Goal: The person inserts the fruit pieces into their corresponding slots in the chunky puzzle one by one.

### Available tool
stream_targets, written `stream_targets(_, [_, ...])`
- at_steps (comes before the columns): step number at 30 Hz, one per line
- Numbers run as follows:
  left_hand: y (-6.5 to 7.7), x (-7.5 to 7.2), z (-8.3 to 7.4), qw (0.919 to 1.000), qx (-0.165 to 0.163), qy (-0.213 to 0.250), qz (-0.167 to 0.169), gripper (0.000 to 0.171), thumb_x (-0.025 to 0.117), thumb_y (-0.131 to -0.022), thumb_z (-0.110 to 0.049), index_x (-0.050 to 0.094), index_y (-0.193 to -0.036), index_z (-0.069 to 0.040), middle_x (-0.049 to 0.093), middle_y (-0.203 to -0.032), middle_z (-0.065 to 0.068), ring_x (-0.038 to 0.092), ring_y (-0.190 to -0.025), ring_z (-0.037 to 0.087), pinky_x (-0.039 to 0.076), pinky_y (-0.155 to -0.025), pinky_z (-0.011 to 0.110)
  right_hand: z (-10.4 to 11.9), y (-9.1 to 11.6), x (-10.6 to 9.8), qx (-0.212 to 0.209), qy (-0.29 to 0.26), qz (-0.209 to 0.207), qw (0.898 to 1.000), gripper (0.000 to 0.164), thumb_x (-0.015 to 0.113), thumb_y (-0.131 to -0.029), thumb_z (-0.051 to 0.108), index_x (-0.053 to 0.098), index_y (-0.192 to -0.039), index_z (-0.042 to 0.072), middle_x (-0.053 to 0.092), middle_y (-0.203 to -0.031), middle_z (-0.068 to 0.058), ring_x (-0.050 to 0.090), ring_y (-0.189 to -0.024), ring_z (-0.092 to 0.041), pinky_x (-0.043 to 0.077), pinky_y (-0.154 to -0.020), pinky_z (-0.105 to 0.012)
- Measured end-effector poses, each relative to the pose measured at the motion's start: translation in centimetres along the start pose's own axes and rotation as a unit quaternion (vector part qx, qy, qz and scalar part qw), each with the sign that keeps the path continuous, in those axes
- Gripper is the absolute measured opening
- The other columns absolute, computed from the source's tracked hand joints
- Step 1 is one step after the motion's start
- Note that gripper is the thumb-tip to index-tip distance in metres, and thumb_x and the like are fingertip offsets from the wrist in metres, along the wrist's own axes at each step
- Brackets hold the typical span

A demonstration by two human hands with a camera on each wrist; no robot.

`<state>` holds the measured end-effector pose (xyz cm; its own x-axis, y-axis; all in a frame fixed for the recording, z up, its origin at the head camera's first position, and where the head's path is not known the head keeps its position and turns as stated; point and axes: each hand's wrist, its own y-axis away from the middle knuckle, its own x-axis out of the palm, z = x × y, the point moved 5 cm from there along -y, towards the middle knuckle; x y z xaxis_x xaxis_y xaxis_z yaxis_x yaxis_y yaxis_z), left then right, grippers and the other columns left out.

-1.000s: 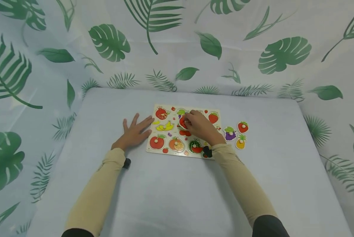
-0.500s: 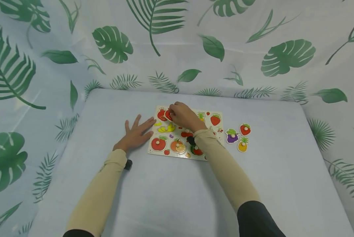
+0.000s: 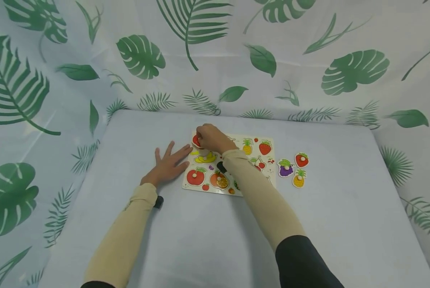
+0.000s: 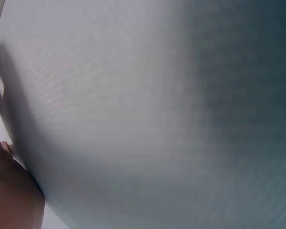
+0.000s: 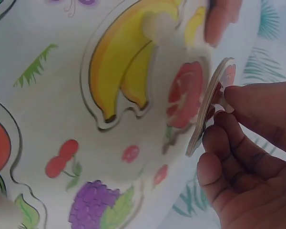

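My right hand holds a red pomegranate puzzle piece over the upper left of a fruit puzzle board. In the right wrist view, thumb and fingers pinch its knob, and the piece stands tilted beside the printed pomegranate slot. My left hand lies on the table with fingers spread, its fingertips at the board's left edge. In the left wrist view only a bit of that hand shows at the left edge. Banana, apple and orange pieces sit in the board.
Right of the board lie three loose knobbed pieces: grapes, a strawberry and a pineapple. The right forearm covers part of the board's lower right. A leaf-patterned curtain stands behind the white table.
My right hand has carried the pomegranate piece left across the board, from its upper middle to the upper-left corner. The left hand stays by the board's edge. The head view has shifted slightly.
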<state>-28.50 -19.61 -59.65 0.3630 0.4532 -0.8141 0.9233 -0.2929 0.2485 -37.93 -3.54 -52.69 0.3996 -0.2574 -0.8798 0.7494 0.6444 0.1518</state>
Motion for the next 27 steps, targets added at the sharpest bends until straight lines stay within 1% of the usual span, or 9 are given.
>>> stream_targets(5, [-0.1, 0.2, 0.0, 1.0000, -0.003, 0.003, 0.001, 0.064, 0.048, -0.112, -0.048, 0.032, -0.171, -0.031, 0.022, -0.177, -0.008, -0.015, -0.163, 0.032, -0.024, -0.118, 0.067, -0.6, -0.4, 0.6, 0.019, 0.003, 0.016, 1.000, 0.014, 0.059, -0.104, 0.002, 0.069, -0.113, -0.002, 0.068, -0.107, -0.014, 0.060, -0.097, -0.026, 0.053, -0.090, -0.037])
stream_targets(12, [0.0, 0.2, 0.1, 1.0000, 0.001, 0.005, 0.000, 0.064, 0.049, -0.111, -0.048, 0.032, -0.171, -0.032, 0.022, -0.177, -0.010, -0.015, -0.163, 0.031, -0.024, -0.118, 0.067, -1.1, -0.3, 0.8, 0.032, -0.012, 0.016, 0.999, 0.013, 0.060, -0.103, 0.002, 0.069, -0.111, -0.002, 0.068, -0.106, -0.014, 0.059, -0.094, -0.026, 0.053, -0.087, -0.036])
stream_targets(21, [-0.2, 0.1, 0.2, 1.0000, -0.003, 0.007, 0.001, 0.064, 0.051, -0.111, -0.047, 0.032, -0.171, -0.033, 0.021, -0.177, -0.011, -0.016, -0.163, 0.031, -0.024, -0.118, 0.067, -1.0, -0.8, 1.1, 0.017, 0.003, 0.011, 1.000, 0.012, 0.061, -0.102, 0.001, 0.069, -0.109, -0.003, 0.067, -0.103, -0.014, 0.059, -0.093, -0.026, 0.053, -0.085, -0.037])
stream_targets(27, [-0.2, -0.1, 0.1, 0.9999, -0.001, 0.010, -0.004, 0.063, 0.052, -0.112, -0.045, 0.033, -0.170, -0.033, 0.022, -0.176, -0.011, -0.015, -0.163, 0.031, -0.025, -0.118, 0.066, -1.0, -1.1, 1.2, 0.023, -0.003, 0.012, 1.000, 0.012, 0.061, -0.102, 0.002, 0.069, -0.110, -0.003, 0.067, -0.104, -0.014, 0.059, -0.094, -0.027, 0.053, -0.086, -0.037])
